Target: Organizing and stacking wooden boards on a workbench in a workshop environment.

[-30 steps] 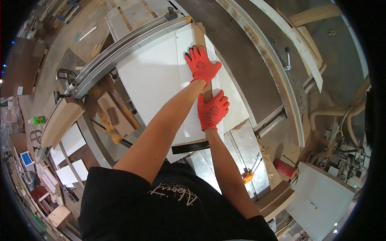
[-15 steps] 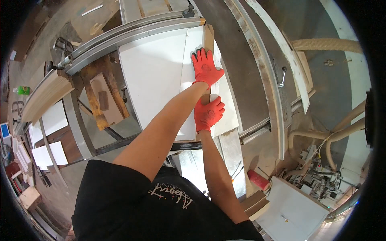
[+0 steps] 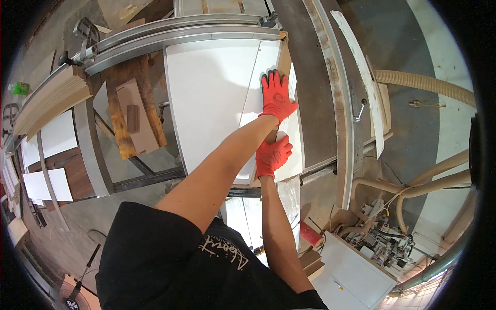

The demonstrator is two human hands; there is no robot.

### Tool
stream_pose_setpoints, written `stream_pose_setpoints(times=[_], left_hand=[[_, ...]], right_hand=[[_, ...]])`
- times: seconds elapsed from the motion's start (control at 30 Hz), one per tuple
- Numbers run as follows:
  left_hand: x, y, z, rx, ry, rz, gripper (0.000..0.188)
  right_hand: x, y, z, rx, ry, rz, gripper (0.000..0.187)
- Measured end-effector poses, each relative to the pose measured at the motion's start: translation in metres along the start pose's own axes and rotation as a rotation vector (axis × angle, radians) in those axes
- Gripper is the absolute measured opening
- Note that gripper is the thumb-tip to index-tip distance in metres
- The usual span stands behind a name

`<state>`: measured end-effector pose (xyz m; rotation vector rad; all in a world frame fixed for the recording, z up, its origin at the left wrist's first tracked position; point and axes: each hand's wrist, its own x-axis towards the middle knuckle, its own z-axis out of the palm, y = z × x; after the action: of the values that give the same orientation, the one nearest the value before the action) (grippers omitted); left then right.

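The floor (image 3: 103, 214) is grey, a cabinet (image 3: 356, 271) white.

A soft shadow crosses the white board (image 3: 206, 98).

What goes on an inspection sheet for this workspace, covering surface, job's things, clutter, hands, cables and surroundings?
Surface: dark flat surface at right; metal rail along the far side.
Job's things: large white panel, with a narrow white board alongside its right part.
Clutter: stacked boards and a brown board at left.
Hands: left hand red-gloved, fingers extended over the narrow white board; right hand also red-gloved, closer to the body, grip unclear.
Cables: thin cables near machinery, lower right.
Surroundings: ribbed hose and white cabinet at right.
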<state>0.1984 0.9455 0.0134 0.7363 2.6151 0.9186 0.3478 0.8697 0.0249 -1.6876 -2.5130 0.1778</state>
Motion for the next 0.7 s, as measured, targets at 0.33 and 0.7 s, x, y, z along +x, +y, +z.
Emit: stream_pose_setpoints(times=[0.33, 0.7], left_hand=[[-0.001, 0.001, 0.004, -0.068, -0.006, 0.021, 0.091], [0.002, 0.025, -0.013, -0.326, -0.041, -0.135, 0.102]], right_hand=[[0.0, 0.001, -0.003, -0.034, -0.007, 0.017, 0.08], [-0.028, -0.002, -0.051, 0.194, 0.014, -0.078, 0.092]])
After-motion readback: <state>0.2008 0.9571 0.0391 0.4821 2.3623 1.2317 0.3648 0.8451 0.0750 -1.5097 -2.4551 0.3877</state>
